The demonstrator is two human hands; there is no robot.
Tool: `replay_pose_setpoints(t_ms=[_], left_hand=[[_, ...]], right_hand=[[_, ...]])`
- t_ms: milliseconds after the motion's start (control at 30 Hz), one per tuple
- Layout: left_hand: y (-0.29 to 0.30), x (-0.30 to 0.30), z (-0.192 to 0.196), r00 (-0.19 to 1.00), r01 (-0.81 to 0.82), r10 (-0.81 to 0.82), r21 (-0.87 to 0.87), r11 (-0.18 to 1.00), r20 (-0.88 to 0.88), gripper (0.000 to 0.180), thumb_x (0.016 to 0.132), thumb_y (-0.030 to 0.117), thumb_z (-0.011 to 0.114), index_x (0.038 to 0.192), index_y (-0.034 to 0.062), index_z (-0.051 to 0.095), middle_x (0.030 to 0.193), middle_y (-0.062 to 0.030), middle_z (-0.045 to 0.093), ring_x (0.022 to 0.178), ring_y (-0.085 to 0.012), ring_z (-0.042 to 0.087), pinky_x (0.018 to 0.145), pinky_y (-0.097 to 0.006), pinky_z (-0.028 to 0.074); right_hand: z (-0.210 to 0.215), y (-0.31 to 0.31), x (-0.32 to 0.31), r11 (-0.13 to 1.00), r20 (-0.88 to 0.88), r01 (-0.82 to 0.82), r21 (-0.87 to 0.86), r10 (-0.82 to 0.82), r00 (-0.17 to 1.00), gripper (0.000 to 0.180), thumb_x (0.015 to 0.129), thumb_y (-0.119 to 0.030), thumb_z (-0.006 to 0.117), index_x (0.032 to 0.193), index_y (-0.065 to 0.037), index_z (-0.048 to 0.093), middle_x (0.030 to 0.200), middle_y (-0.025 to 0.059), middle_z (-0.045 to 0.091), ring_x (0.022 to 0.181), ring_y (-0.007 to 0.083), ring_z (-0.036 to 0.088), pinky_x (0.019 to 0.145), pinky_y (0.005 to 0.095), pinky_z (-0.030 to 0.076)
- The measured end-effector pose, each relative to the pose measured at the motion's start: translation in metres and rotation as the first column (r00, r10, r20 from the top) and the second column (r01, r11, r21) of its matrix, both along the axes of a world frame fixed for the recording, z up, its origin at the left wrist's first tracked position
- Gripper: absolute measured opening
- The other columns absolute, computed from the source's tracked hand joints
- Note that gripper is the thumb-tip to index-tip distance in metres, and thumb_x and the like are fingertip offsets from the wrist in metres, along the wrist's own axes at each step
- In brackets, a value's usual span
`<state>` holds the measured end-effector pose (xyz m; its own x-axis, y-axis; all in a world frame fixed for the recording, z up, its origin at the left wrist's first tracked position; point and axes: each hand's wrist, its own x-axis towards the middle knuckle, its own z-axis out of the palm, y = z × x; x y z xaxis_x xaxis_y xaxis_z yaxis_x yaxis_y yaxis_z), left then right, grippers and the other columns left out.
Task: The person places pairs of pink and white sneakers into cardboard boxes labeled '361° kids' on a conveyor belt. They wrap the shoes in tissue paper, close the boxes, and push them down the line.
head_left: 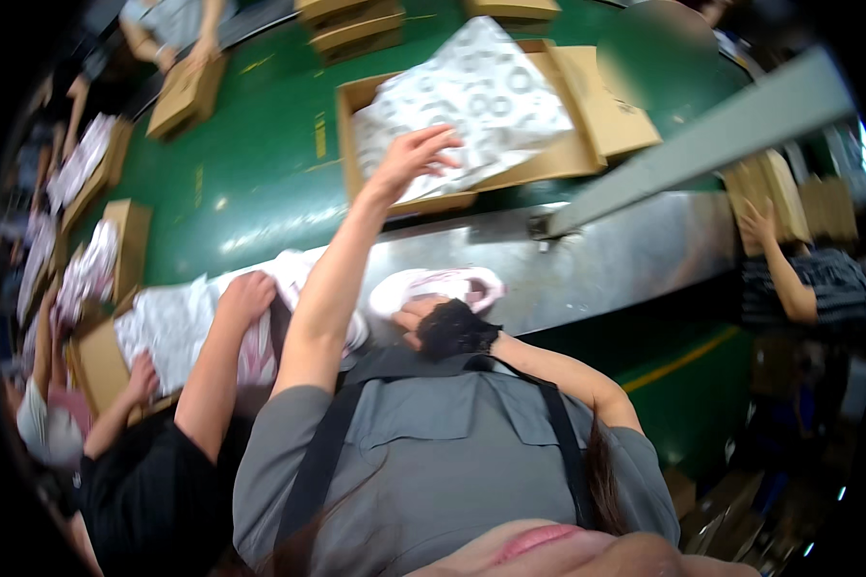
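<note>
The green belt (pixel 250 183) carries an open carton (pixel 346 120) beside the metal counter (pixel 635 245). Patterned paper (pixel 476 87) fills much of the carton. A pink-and-white shoe (pixel 409 286) is located at the counter's near edge. Left hand (pixel 416 160): over the paper, grip apart. Right hand (pixel 445 325), black-covered: against the shoe; clamping cannot be determined.

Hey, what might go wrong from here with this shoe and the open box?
The white-and-pink shoe is near the body side of the metal ledge; it might slip off if the gloved right hand loses its grip.
Patterned tissue paper peaks loosely above the open cardboard box, so the left hand could crumple it.
A co-worker's hand is close beside the left forearm; they may bump.
</note>
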<state>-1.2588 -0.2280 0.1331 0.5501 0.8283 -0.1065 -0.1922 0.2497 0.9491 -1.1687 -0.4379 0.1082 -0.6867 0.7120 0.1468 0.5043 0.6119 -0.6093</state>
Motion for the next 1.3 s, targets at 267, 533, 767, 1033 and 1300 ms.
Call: replay_pose_setpoints(t_ms=[267, 533, 767, 1033, 1300], left_hand=[[0.020, -0.019, -0.020, 0.880, -0.422, 0.402, -0.028, 0.906, -0.254, 0.032, 0.080, 0.030, 0.059, 0.095, 0.0024, 0.056, 0.082, -0.0053, 0.060, 0.071, -0.0119, 0.058, 0.059, -0.023, 0.046], [0.008, 0.070, -0.027, 0.441, 0.162, 0.675, 0.792, 0.588, -0.592, 0.078, 0.064, 0.039, 0.067, 0.123, 0.0005, 0.034, 0.125, -0.0229, 0.032, 0.115, -0.0325, 0.035, 0.095, -0.043, 0.028], [0.037, 0.071, -0.072, 0.701, -0.007, 0.570, 0.795, 0.606, -0.429, 0.035, 0.071, 0.010, 0.052, 0.105, 0.0038, 0.053, 0.085, -0.0165, 0.058, 0.085, -0.0311, 0.054, 0.078, -0.041, 0.039], [0.054, 0.012, -0.017, 0.913, -0.406, 0.408, 0.145, 0.902, 0.017, 0.026, 0.080, 0.006, 0.045, 0.104, 0.0011, 0.055, 0.068, 0.0085, 0.045, 0.054, -0.0006, 0.035, 0.046, -0.016, 0.026], [-0.024, 0.022, 0.076, 0.544, -0.233, 0.831, 0.931, 0.281, -0.115, 0.081, 0.067, 0.012, 0.067, 0.132, 0.0035, 0.020, 0.136, -0.0160, 0.018, 0.122, -0.0315, 0.028, 0.097, -0.041, 0.027]], right_hand=[[-0.015, 0.009, -0.029, 0.958, 0.080, -0.191, -0.213, 0.212, 0.974, 0.029, 0.074, -0.023, 0.053, 0.096, -0.004, 0.053, 0.089, 0.0141, 0.054, 0.081, 0.0310, 0.055, 0.069, 0.0380, 0.044], [0.053, 0.121, 0.102, 0.465, -0.172, 0.764, 0.446, -0.794, 0.584, 0.058, 0.061, -0.011, 0.065, 0.115, -0.008, 0.044, 0.119, 0.0180, 0.038, 0.108, 0.0334, 0.039, 0.085, 0.0434, 0.034], [0.030, 0.198, 0.131, 0.546, 0.250, 0.655, 0.522, -0.833, 0.494, 0.073, 0.067, -0.009, 0.058, 0.131, -0.029, 0.027, 0.137, 0.0159, 0.017, 0.122, 0.0387, 0.023, 0.086, 0.0650, 0.022], [-0.032, 0.228, 0.152, 0.476, -0.524, 0.638, -0.606, -0.842, 0.130, 0.018, 0.075, -0.011, 0.052, 0.090, -0.002, 0.055, 0.069, 0.0079, 0.056, 0.050, 0.0164, 0.054, 0.042, 0.0293, 0.045], [0.087, 0.227, 0.111, 0.296, -0.680, 0.884, 0.363, -0.565, 0.468, 0.016, 0.067, -0.005, 0.055, 0.082, -0.007, 0.053, 0.101, 0.0126, 0.051, 0.078, 0.0264, 0.053, 0.067, 0.0375, 0.043]])
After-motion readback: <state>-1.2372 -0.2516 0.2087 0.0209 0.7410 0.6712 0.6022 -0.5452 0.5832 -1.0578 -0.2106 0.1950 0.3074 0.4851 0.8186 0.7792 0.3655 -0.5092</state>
